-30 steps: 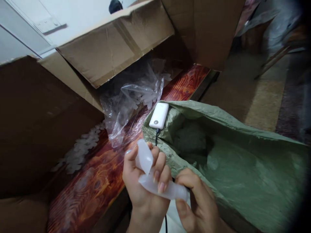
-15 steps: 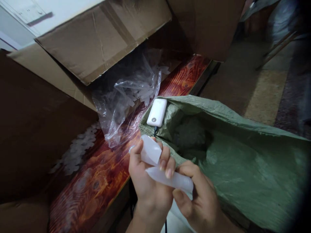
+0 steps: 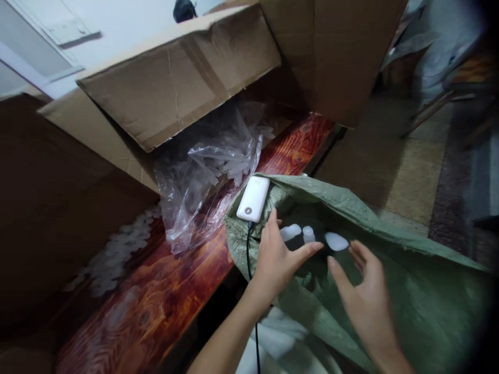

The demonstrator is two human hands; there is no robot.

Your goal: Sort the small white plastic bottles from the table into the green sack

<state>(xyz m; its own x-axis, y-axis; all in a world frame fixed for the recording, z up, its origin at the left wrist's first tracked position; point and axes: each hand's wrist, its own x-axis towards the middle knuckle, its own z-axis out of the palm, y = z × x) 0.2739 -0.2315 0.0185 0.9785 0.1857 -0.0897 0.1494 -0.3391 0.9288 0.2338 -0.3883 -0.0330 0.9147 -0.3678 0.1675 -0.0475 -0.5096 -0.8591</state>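
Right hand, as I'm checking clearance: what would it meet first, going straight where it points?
The right hand would probably meet the rightmost white piece, just ahead of its fingers; depth is unclear.

ok so the tabletop point(image 3: 156, 306) is glossy reddish-orange with dark swirly woodgrain, the sack point(image 3: 413, 291) is muted green, the power bank point(image 3: 253, 199) white, the cardboard point(image 3: 179, 78) brown

The left hand point(image 3: 276, 255), which gripped two translucent white plastic pieces, and the right hand point(image 3: 366, 291), which pinched one's end, have opened and moved apart over the mouth of the green woven plastic sack point(image 3: 421, 306). Three translucent white pieces point(image 3: 336, 241) now show loose there, inside its near and far edges.
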